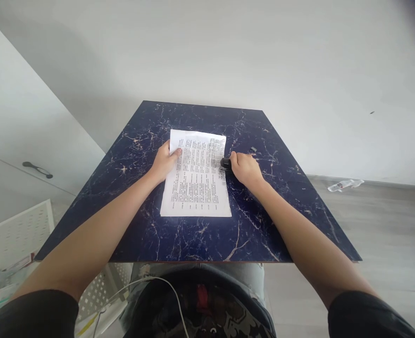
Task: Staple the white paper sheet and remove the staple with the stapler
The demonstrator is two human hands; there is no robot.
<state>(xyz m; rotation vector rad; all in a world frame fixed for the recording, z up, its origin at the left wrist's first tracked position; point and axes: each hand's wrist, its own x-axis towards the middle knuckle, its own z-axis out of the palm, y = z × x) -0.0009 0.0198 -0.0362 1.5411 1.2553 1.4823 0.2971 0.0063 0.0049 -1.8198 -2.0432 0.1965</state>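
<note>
A printed sheet of paper (197, 180) lies in the middle of a dark blue marbled table (151, 239). My left hand (164, 162) rests on the sheet's left edge, thumb on the paper, fingers curled over the edge and holding it down. My right hand (244, 168) is closed over a black stapler (225, 163) at the sheet's right edge, near the upper corner. The stapler's front pokes out from under my fingers and meets the paper's edge.
A small dark object (252, 150) lies on the table just beyond my right hand. A white cabinet with a black handle (37, 169) stands at the left. A white pegboard (13, 234) leans below it. A plastic wrapper (344, 185) lies on the floor at right.
</note>
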